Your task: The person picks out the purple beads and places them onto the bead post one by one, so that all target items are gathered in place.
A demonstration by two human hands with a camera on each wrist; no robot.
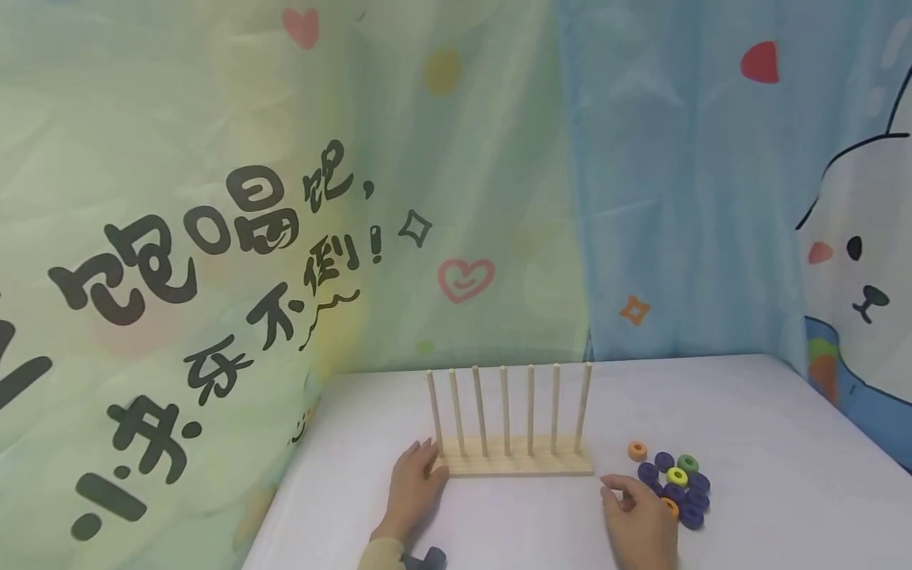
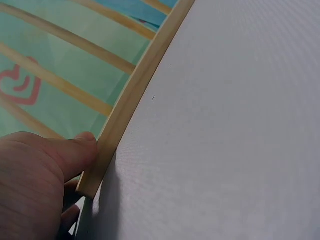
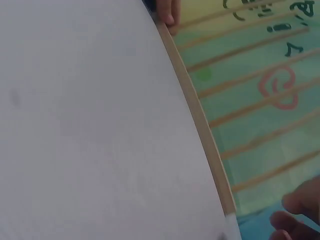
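A pale wooden peg stand [image 1: 513, 463], a flat base with a row of several upright dowels, sits on the white table. My left hand [image 1: 413, 483] grips the left end of its base; in the left wrist view the thumb [image 2: 75, 152] lies along the base's edge and other fingers show behind it. Just off the stand's right end is my right hand [image 1: 637, 518], fingers loosely bent, nothing seen between them. Beside it lies a cluster of small ring beads: purple ones [image 1: 691, 516], a yellow one [image 1: 677, 476], a green one [image 1: 687, 463] and orange ones [image 1: 637, 451].
The white tabletop [image 1: 769, 443] reaches back to a printed curtain [image 1: 456, 198] with hearts, lettering and a white cartoon animal. A dark wrist device [image 1: 427, 559] shows at the left sleeve [image 1: 381, 554].
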